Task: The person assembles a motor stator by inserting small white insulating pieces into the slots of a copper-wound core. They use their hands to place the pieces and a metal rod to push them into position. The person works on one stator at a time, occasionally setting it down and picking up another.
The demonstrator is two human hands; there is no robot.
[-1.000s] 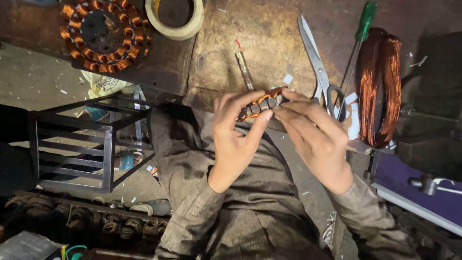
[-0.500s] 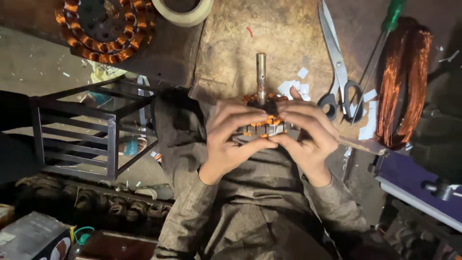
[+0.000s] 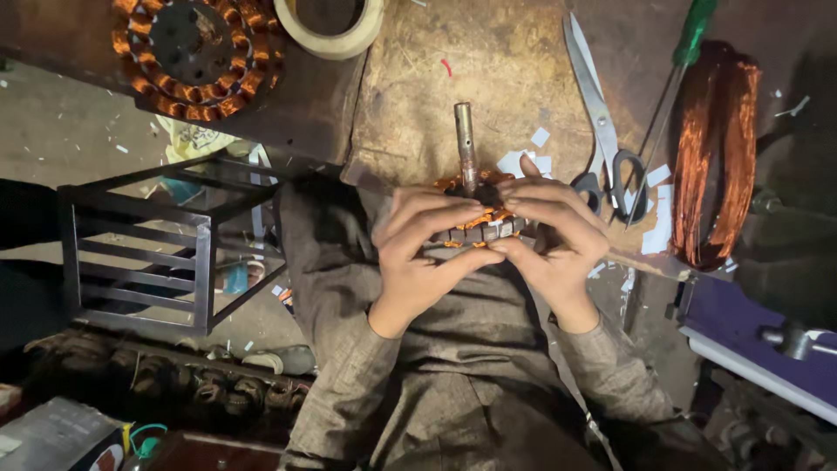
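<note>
Squarely between both hands sits a small motor armature (image 3: pixel 478 228), held over the person's lap just at the near edge of the worktop (image 3: pixel 488 78). Its steel shaft (image 3: pixel 465 144) runs along the long axis and points away from the body, out over the worktop, while the slotted core with its copper windings lies across the fingers. The left hand (image 3: pixel 427 253) closes on the core from the left, thumb below and fingers curled over the top; the right hand (image 3: pixel 554 240) mirrors it from the right, fingertips meeting those of the left. Both hands have a narrow grip, closed on the armature, and neither hand is clearly nearer. Scissors (image 3: pixel 602 131), a green-handled screwdriver (image 3: pixel 676 83) and a coil of copper wire (image 3: pixel 715 153) lie to the right.
</note>
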